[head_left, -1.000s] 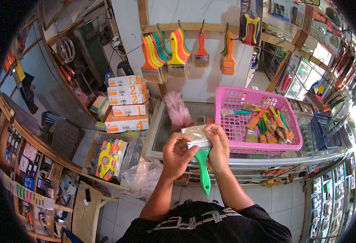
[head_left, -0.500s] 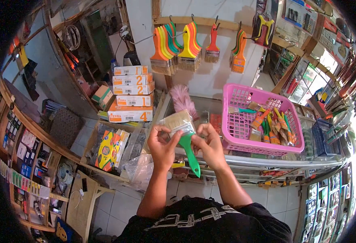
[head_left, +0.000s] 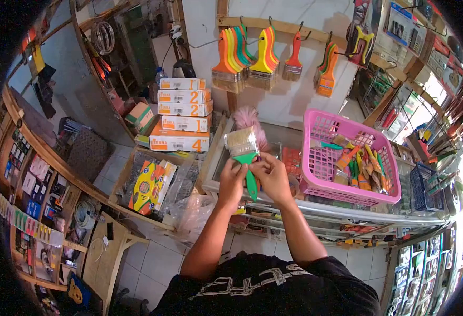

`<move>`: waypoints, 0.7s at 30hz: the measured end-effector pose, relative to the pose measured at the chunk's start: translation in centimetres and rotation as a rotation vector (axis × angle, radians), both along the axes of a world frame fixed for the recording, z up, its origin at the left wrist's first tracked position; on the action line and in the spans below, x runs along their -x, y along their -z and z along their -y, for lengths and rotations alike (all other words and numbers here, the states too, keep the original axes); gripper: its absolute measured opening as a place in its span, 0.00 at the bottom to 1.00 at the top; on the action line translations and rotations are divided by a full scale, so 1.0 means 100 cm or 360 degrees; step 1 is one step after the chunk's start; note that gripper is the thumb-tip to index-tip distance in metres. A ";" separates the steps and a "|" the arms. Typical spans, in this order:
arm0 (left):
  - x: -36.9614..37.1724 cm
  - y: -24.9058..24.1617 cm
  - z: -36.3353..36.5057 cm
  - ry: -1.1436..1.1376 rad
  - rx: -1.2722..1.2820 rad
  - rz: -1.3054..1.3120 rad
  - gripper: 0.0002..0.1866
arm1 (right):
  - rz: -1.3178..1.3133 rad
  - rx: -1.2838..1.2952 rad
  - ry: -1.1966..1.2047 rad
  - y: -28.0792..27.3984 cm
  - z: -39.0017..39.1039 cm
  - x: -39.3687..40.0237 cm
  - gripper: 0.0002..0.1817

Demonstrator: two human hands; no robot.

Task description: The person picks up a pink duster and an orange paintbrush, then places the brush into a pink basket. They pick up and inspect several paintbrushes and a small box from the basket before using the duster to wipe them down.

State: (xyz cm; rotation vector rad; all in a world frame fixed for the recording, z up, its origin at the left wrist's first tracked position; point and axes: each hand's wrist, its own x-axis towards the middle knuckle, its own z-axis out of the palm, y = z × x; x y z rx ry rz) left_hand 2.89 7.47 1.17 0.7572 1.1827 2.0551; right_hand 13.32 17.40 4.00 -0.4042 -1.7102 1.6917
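A wide paintbrush (head_left: 243, 147) with a green handle and pale bristles is held upright in front of me, bristles away from me. Clear wrap seems to cover its head. My left hand (head_left: 232, 183) is closed around the left side of the handle, thumb on top. From the right, my right hand (head_left: 273, 178) pinches the handle just below the metal band; its far fingers are partly hidden. Behind the bristles lies a pink fluffy duster (head_left: 257, 126) on the glass counter (head_left: 218, 158).
To the right stands a pink basket (head_left: 315, 187) with several paintbrushes. More brushes (head_left: 234, 58) hang from hooks on the wall rail. Stacked Eterna boxes (head_left: 181, 141) are at the left, above an open carton with a yellow box (head_left: 149, 187). A plastic bag (head_left: 192, 213) lies nearby.
Both hands have shifted from the brush's head down onto its handle and closer together. The brush now stands more upright and slightly farther away. My view has turned a little left.
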 end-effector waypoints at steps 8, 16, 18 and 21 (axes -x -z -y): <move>0.038 -0.001 0.008 -0.0082 0.0234 -0.0092 0.19 | 0.0881 -0.1157 0.0681 0.037 -0.038 0.022 0.28; 0.063 -0.001 0.026 -0.0090 0.0346 -0.0024 0.17 | 0.1236 -0.1322 0.0754 0.066 -0.025 0.044 0.40; 0.062 0.005 0.030 -0.0121 0.0330 0.0063 0.17 | 0.1206 -0.1461 0.0980 0.077 -0.021 0.048 0.34; 0.058 0.016 0.037 -0.0150 0.0290 0.0229 0.16 | 0.1073 -0.1404 0.1054 0.086 -0.022 0.048 0.28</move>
